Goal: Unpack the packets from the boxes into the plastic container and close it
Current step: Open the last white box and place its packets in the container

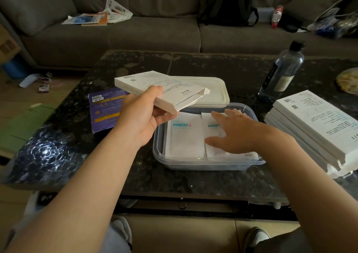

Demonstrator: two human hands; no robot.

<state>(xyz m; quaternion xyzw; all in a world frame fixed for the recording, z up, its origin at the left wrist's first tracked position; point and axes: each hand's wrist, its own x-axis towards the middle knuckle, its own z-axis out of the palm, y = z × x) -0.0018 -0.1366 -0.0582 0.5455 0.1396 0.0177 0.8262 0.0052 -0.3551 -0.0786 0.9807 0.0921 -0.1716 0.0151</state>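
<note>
**Unpacking under way: a person holds an opened white box (pixel 160 87) over a plastic container (pixel 160 156) on a dark tabletop (pixel 193 181).**

The left grip (pixel 141 115) is curled round the box's near corner and holds it tilted above the container's far-left rim. The box's long axis runs left to right, and its open flap end points right, toward the lid (pixel 213 89) just behind the container. The right grip (pixel 234 130) is open, with straight fingers pressing on the right of two white packets (pixel 186 136) that lie side by side inside. A stack of boxes (pixel 310 124) sits at the right, nearer the right grip, so that hand looks better placed to fetch the next one.
</note>
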